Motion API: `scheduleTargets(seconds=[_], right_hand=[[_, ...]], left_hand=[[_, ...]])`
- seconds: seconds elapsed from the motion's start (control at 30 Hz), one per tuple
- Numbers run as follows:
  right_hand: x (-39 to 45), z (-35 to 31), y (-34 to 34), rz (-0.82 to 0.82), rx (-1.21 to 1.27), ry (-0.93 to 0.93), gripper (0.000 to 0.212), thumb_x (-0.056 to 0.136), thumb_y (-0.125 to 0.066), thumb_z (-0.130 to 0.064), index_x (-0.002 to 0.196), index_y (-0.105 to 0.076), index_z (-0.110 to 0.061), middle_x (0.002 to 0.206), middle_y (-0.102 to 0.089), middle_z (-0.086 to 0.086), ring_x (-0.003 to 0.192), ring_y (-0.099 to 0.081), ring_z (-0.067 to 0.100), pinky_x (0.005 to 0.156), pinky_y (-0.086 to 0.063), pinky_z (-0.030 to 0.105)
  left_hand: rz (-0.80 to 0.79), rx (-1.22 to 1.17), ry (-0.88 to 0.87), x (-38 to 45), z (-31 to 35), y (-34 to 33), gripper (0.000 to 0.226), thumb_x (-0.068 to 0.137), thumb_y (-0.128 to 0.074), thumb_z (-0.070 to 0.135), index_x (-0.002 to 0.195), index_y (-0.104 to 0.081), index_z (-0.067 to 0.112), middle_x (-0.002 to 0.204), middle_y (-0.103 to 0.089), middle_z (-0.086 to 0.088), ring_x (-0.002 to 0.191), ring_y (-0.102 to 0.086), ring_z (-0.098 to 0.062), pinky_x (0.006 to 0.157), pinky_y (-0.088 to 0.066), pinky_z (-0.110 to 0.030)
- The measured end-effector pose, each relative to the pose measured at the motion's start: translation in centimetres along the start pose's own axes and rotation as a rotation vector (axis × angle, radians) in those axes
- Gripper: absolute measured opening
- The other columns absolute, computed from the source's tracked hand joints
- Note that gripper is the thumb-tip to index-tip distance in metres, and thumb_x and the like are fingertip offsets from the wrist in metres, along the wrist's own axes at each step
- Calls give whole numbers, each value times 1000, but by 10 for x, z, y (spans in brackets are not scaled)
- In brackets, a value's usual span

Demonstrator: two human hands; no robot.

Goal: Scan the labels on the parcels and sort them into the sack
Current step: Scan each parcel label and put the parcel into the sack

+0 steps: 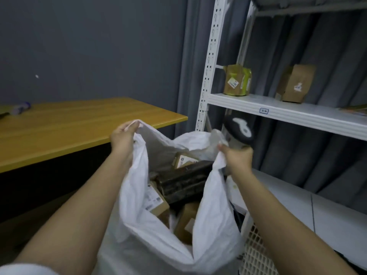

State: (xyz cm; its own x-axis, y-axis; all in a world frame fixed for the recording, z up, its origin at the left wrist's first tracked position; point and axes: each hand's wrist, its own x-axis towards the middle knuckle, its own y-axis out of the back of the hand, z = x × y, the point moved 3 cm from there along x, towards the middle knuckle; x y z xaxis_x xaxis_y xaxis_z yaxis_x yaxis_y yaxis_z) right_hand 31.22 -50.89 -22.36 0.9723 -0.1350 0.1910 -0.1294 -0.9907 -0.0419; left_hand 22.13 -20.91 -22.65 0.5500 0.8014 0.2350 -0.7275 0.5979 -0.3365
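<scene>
While both arms reach forward from the bottom of the frame, the white sack (158, 231) hangs open at lower centre, its mouth pulled wide between the two hands. At centre left the left hand (123, 136) has its fingers curled round a bunched fold of the sack's rim, gripping it and lifting it above the edge of the counter (69, 128). Right of centre the right hand (236, 157) pinches the opposite side of the rim and, in the same grip, holds a dark handheld scanner (239, 129) whose head sticks up above the knuckles with a pale marking on top. Inside the sack lie several parcels — a long dark package (182, 181) across the middle, a brown box with a white label (155, 201) at its left, another labelled box (183, 160) behind it and a plain brown box (186, 219) lower down. On the white shelf (288, 113) in the upper right stand two more parcels well apart: a brown one with yellow-green tape (237, 80) near the upright, and a plain brown one (296, 84) further right, each with a small label. A blurred purple object (20, 108) lies on the counter at far left, and a white lattice crate (256, 253) shows at the lower right beside the sack.
</scene>
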Motion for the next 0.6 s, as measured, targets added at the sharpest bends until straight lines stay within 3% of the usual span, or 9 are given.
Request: scheduleTargets(seconds=[0.07,0.13,0.2,0.27,0.37,0.5,0.6], right_hand=[[-2,-21,5,-15,94,50,30,75,-83,-11,100,-66,-9,97,-67,1,90,-64,19,82,-52,32],[-6,-19,9,-46,35,52,30,77,-81,-11,103,-67,-6,98,-67,2,90,-64,19,80,-50,30],[-10,3,11,-49,-45,-9,28,77,-81,-9,101,-66,-6,97,-68,6,89,-64,23,80,-52,33],[-16,23,13,-54,-147,-67,27,75,-81,-10,95,-63,-8,95,-68,9,90,-64,27,82,-54,38],[-25,31,11,-69,-210,-107,33,76,-81,-10,100,-58,-7,99,-62,9,90,-58,25,81,-49,36],[-28,6,10,-149,-171,-32,36,74,-80,-2,107,-63,-3,94,-64,6,90,-61,25,78,-49,33],[-30,3,26,-156,-171,-25,37,74,-81,-5,107,-63,-5,95,-66,7,90,-64,26,79,-51,35]], left_hand=[[-18,-13,-32,3,9,6,17,87,-68,16,102,-70,8,95,-70,-6,78,-61,-12,75,-48,-23],[3,110,-23,0,4,19,23,89,-66,16,108,-69,4,99,-68,-9,84,-61,-15,73,-48,-22],[38,183,21,-5,-9,35,24,90,-65,17,111,-68,4,105,-67,-12,95,-62,-20,81,-49,-26],[78,180,69,-15,-15,50,24,90,-65,16,110,-68,4,108,-67,-12,100,-62,-22,88,-47,-30],[72,184,60,-23,-5,56,17,89,-66,14,106,-68,9,102,-65,-8,95,-59,-18,83,-43,-27],[26,296,37,-27,16,50,17,88,-68,19,103,-71,10,101,-68,-6,88,-61,-17,78,-49,-30],[4,519,35,-33,14,49,10,89,-68,19,96,-72,14,106,-69,-6,101,-62,-22,91,-49,-36]])
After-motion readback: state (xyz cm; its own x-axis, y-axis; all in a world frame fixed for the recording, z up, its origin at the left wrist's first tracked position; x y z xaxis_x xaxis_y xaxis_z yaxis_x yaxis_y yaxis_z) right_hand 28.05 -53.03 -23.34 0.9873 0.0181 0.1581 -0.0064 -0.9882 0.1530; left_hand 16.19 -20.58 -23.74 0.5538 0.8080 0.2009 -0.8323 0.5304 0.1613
